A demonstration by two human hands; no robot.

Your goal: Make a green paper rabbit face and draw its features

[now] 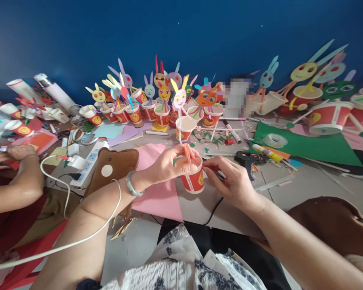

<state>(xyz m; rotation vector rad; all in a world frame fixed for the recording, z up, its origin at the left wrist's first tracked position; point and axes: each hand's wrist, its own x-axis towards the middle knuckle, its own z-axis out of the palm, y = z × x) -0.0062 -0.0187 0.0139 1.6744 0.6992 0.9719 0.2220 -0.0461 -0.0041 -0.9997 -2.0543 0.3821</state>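
A red and white paper cup (193, 183) with a yellow emblem is held a little above the table's front part. My left hand (180, 163), with a bangle at its wrist, is closed around the cup's rim. Salmon-pink strips (190, 153) rise at the cup's mouth by the fingers. At the cup's right side my right hand (228, 177) is closed in a pinch close to the wall. A small dark object shows beneath its fingers; its kind is hidden. Behind the held cup stands another paper cup (186, 131) with a rabbit-face figure (179, 98) on a straw.
Pink paper (160, 193) and a brown bear-shaped item (110, 171) lie left, beside a power strip (89, 165). A black glue gun (249, 161), tape roll (275, 140) and green sheet (305, 145) lie right. Several cup figures line the blue wall. Another person's hands (21, 155) are at far left.
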